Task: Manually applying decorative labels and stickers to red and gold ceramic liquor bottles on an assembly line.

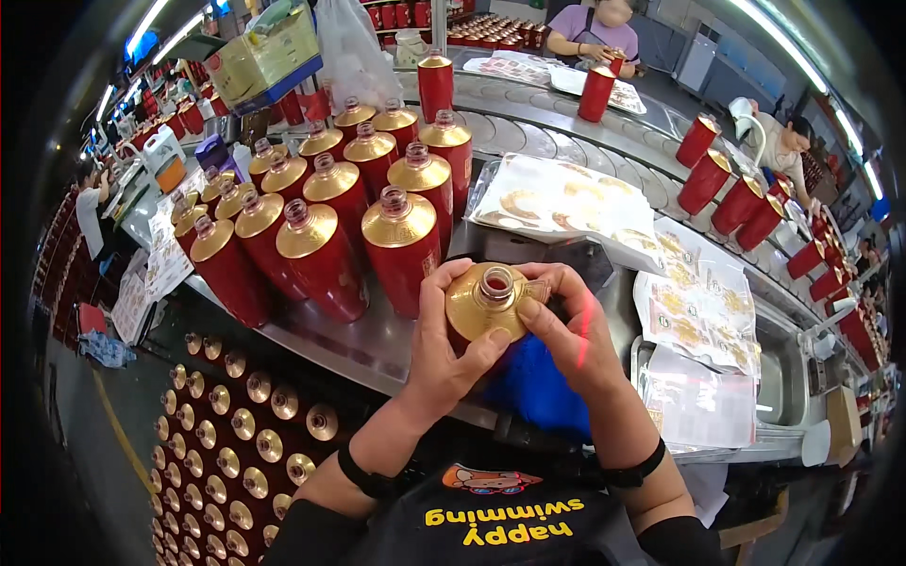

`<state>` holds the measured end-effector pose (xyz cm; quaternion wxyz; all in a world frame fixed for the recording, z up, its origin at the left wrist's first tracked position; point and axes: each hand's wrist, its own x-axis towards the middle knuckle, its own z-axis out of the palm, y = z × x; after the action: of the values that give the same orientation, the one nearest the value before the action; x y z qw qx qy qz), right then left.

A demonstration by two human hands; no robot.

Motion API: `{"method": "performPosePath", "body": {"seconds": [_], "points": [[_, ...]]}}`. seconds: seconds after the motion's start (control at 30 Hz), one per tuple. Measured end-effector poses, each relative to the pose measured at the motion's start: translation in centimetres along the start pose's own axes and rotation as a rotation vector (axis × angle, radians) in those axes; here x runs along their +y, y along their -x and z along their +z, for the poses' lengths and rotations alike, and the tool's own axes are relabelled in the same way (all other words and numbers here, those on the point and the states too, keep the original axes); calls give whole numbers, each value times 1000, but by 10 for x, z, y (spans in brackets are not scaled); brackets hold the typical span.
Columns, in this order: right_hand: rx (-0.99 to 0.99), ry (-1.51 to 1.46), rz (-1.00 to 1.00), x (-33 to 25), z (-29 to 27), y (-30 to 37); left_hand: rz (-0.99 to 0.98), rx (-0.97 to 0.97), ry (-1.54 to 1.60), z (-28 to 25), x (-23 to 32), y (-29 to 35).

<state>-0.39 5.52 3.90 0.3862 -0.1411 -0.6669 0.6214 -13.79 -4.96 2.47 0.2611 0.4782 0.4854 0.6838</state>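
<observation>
Close in front of me is a red glass bottle (466, 304) with a gold shoulder and an open, uncapped neck, tilted so its top faces me. My left hand (444, 335) wraps round its left side, thumb on the shoulder. On the right side, my right hand (569, 330) is closed, its thumb pressing a small gold decal (538, 291) against the shoulder. The bottle's lower body is hidden. Just beyond my hands lies a sheet of gold decals (566, 198), with a second decal sheet (694, 302) to its right.
Several red bottles (401, 236) crowd the metal table at left; more bottles (226, 462) stand below its edge. A conveyor (528, 123) carries bottles behind the sheets. A sink (783, 377) is at right. Co-workers (599, 33) sit across the line. Blue cloth (540, 387) hangs below my hands.
</observation>
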Motion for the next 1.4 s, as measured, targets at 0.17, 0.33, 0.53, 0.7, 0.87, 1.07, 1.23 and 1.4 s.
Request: {"method": "performPosePath", "body": {"seconds": [0.17,0.33,0.53,0.7,0.87,1.07,1.23,1.4], "points": [[-17,-56,80,1,-7,-5,-15,13,29,1,0,1],[21,-149,231,10,-6,-17,-16,-9,64,-6,-4,-3],[-100,26,64,-3,-2,15,-153,-226,372,-39,-3,-9],[-129,306,63,-19,-14,37,-44,-142,248,-42,-8,-2],[-157,651,-253,-10,-1,33,-78,-43,206,-24,-3,5],[-106,688,-261,-9,5,35,-47,-92,237,-17,8,7],[-96,697,-289,-9,7,34,-136,-111,118,-19,13,2],[-89,695,-295,-9,8,34,-188,-107,126,-19,21,-3]]}}
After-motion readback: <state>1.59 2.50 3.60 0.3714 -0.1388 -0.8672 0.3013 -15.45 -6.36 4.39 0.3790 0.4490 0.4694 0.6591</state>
